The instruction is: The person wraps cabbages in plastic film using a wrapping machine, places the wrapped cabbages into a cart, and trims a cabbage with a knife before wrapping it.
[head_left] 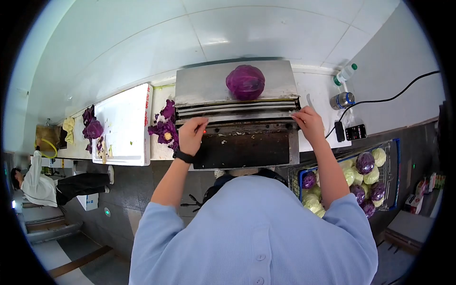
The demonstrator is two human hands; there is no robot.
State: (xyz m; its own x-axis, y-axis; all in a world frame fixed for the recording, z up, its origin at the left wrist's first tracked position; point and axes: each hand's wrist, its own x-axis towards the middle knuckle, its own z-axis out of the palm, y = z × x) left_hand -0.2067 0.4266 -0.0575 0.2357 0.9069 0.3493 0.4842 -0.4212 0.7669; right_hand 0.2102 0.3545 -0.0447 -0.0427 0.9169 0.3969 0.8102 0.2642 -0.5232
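My left hand (191, 135), with a dark band on its wrist, pinches the left end of a thin strip of cling film (247, 117) at the front of a metal film-wrapping machine (199, 88). At the right end, my right hand (308, 122) pinches the same film between thumb and fingers. The film is clear and hard to make out against the metal rollers. A purple cabbage (245, 82) rests on the machine's top plate, beyond both hands. Nearer to me lies the machine's dark flat plate (242, 152), with small scraps on it.
Loose purple leaves (165, 130) and a white cutting board (126, 128) are on the left. On the right stand a bottle (345, 74), a metal jar (342, 100), a phone (356, 132) and a black cable (392, 97). A cart (395, 175) holds several cabbages. Another person (42, 185) is far left.
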